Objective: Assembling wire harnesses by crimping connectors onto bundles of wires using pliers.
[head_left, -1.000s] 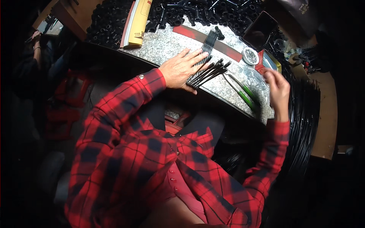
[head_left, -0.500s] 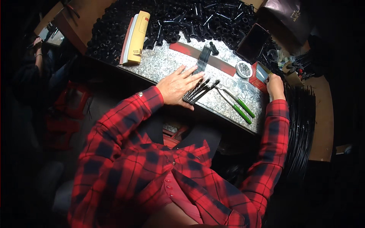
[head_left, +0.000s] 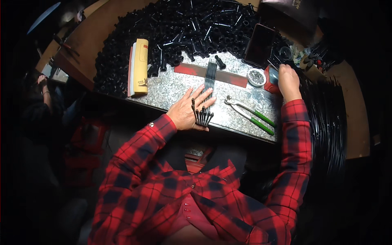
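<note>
Pliers (head_left: 250,113) beside rod bundle (head_left: 207,92), black tube heap (head_left: 179,32) behind

Left hand (head_left: 188,112) flat, palm down, fingers spread forward, forearm angling in from lower left. Right hand (head_left: 288,81) reaching far forward-right, back of hand up, fingers curled out of sight. Both sleeves red plaid.

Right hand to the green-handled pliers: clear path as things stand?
Probably yes. The right hand rests by the red box; the pliers lie on bare metal sheet just below it, with nothing between them.
</note>
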The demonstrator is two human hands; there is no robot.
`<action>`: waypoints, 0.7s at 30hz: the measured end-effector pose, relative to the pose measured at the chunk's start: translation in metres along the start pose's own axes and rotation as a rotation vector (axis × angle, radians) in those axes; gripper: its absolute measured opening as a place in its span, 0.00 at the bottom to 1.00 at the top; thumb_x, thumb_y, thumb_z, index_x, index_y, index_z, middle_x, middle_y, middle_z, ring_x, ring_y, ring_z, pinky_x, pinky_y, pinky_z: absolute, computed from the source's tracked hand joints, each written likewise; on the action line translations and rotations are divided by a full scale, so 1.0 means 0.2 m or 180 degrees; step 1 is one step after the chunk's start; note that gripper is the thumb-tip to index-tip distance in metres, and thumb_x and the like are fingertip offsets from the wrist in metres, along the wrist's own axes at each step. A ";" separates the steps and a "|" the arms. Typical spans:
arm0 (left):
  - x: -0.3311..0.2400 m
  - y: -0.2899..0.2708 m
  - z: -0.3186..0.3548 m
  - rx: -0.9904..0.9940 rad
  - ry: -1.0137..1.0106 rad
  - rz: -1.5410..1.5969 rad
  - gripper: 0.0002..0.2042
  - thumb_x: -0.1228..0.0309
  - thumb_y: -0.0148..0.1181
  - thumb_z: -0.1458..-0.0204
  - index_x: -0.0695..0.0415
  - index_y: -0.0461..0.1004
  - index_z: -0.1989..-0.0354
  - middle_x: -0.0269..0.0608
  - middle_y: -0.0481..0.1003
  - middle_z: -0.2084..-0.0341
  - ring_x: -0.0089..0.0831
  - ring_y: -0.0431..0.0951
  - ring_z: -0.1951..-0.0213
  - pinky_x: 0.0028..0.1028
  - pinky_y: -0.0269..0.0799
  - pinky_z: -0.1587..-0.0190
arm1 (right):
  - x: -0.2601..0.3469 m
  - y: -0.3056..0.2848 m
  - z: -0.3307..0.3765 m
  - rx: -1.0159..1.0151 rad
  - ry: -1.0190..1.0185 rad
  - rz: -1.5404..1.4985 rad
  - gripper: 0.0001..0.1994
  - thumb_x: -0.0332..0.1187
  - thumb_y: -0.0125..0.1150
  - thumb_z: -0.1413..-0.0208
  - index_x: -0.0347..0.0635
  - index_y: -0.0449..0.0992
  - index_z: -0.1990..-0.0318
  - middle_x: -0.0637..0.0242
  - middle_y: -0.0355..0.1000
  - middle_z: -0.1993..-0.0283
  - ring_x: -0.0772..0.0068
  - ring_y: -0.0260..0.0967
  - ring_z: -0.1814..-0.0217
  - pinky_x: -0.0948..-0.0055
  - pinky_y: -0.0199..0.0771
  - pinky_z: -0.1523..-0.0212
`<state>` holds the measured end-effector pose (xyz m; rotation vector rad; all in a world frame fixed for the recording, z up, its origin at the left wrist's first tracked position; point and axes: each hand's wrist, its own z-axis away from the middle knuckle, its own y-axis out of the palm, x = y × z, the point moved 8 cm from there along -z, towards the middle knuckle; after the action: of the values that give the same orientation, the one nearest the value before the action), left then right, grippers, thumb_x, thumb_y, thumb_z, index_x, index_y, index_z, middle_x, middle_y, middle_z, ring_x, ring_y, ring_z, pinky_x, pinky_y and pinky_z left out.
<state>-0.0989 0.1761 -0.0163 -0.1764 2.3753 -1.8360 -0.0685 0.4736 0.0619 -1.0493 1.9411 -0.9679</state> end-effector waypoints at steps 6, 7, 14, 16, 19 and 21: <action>0.00 0.00 0.00 -0.0083 0.0045 -0.0006 0.48 0.41 0.63 0.68 0.59 0.56 0.40 0.49 0.52 0.39 0.48 0.50 0.37 0.49 0.50 0.40 | 0.50 -0.11 -0.02 -0.0648 -0.0892 -0.1495 0.06 0.22 0.49 0.56 0.37 0.70 0.69 0.55 0.68 0.69 0.54 0.69 0.64 0.62 0.71 0.64; 0.00 0.00 0.00 -0.0076 0.0027 0.0022 0.48 0.41 0.63 0.68 0.59 0.56 0.40 0.49 0.52 0.39 0.49 0.50 0.37 0.48 0.50 0.40 | 0.58 -0.09 -0.02 -0.0536 -0.0954 -0.1592 0.06 0.23 0.49 0.56 0.37 0.71 0.69 0.55 0.68 0.68 0.55 0.69 0.63 0.62 0.71 0.63; 0.00 -0.01 0.01 -0.0031 -0.0027 0.0067 0.48 0.41 0.63 0.68 0.60 0.56 0.41 0.50 0.53 0.39 0.49 0.50 0.37 0.48 0.51 0.40 | 0.76 0.02 0.00 -0.0356 -0.1095 -0.1438 0.07 0.27 0.50 0.55 0.40 0.75 0.70 0.57 0.69 0.68 0.58 0.69 0.63 0.62 0.71 0.63; 0.00 -0.01 0.02 -0.0020 -0.0044 0.0080 0.48 0.41 0.63 0.68 0.60 0.56 0.41 0.50 0.53 0.39 0.49 0.50 0.37 0.48 0.51 0.40 | 0.75 0.03 0.00 -0.0424 -0.1018 -0.1311 0.07 0.27 0.50 0.55 0.41 0.76 0.71 0.58 0.69 0.69 0.58 0.69 0.63 0.63 0.71 0.63; 0.00 0.00 0.01 0.0049 -0.0051 0.0145 0.48 0.42 0.63 0.68 0.61 0.55 0.40 0.51 0.52 0.39 0.49 0.48 0.36 0.48 0.48 0.39 | 0.74 0.04 0.00 -0.0375 -0.0954 -0.1256 0.07 0.27 0.51 0.55 0.41 0.75 0.71 0.58 0.69 0.69 0.59 0.69 0.63 0.63 0.71 0.63; 0.00 0.02 0.00 0.0181 -0.0079 0.0262 0.49 0.42 0.63 0.67 0.62 0.52 0.39 0.51 0.49 0.38 0.51 0.43 0.35 0.49 0.43 0.38 | 0.72 0.05 0.01 -0.0335 -0.0907 -0.1230 0.07 0.28 0.51 0.56 0.41 0.75 0.71 0.58 0.69 0.69 0.59 0.69 0.63 0.64 0.71 0.63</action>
<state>-0.0986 0.1779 -0.0208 -0.0936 2.2754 -1.8504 -0.1301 0.3506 0.0182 -1.5719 1.6003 -0.8654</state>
